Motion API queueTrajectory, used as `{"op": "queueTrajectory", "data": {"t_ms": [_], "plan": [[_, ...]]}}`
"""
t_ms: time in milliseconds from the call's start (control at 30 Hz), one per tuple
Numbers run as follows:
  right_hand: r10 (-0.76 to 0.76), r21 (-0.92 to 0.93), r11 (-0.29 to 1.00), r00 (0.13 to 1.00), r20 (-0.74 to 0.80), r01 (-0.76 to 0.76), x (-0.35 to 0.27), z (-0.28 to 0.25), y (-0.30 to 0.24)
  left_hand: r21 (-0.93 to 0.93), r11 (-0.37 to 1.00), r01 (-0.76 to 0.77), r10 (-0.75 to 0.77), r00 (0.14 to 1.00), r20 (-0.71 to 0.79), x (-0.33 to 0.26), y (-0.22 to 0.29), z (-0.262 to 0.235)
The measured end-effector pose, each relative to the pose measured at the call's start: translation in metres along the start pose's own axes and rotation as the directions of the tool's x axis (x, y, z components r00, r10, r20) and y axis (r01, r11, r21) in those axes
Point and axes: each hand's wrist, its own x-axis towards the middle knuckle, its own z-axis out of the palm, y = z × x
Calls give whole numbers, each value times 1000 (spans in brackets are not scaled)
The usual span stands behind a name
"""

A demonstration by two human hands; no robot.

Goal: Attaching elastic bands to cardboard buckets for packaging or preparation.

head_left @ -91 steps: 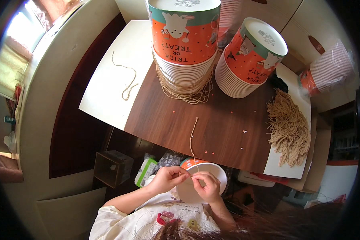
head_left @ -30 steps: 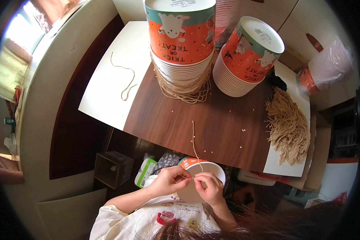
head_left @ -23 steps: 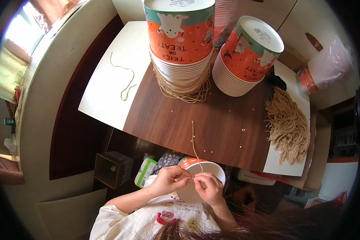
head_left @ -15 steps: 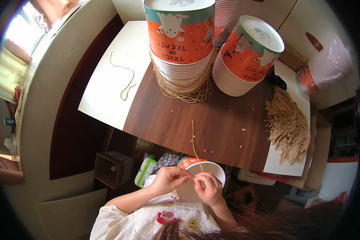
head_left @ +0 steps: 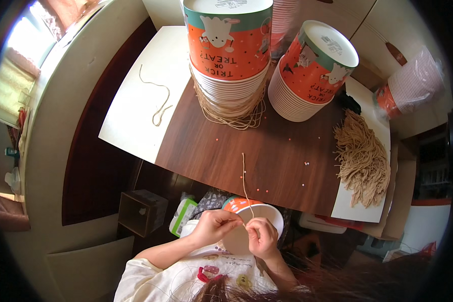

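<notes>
Between my two hands, a thin tan cord [head_left: 246, 183] is pinched, and its loose end runs up over the table's near edge onto the brown top. My left hand [head_left: 215, 226] is closed, thumb and forefinger pressed together on the cord. Right beside it, my right hand [head_left: 261, 236] pinches the same cord, its other fingers curled in. The exact spot where the fingertips meet is too small to make out. Below and behind the hands, a paper bucket [head_left: 272, 214] with an orange outside and white inside sits at my lap, mouth up and partly hidden.
On the table [head_left: 201, 156] stands a tall upside-down bucket stack [head_left: 229, 55] with cords around its base; a second stack [head_left: 307, 75] is to its right. A tan cord bundle [head_left: 362, 156] lies at the right, a single cord [head_left: 163, 103] at the left. Small beads are scattered about.
My right hand has turned slightly, its fingers curling in more around the cord. The left hand stays almost in place, and the cord's loose end has barely shifted.
</notes>
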Motion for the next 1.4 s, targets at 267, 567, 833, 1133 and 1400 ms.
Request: {"op": "queueTrajectory", "data": {"t_ms": [267, 567, 833, 1133, 1400], "plan": [[58, 10, 998, 995, 81, -59, 27, -16, -7, 145, 959, -242, 238, 970, 44, 9, 13, -9], [-17, -23, 1000, 992, 126, 20, 55, -31, -19, 163, 904, -396, 413, 906, -87, 21, 25, -5], [-35, -22, 999, 979, 203, 40, 59, -38, -19, 153, 905, -396, 410, 910, -70, 24, 25, -10], [-201, -120, 971, 977, 74, 209, 60, -40, -25, 223, 882, -415, 436, 899, -52, 20, 26, -3], [-316, -300, 909, 948, -42, 290, 62, -54, -33, 344, 871, -351, 377, 926, -9, 3, 1, -1]]}}
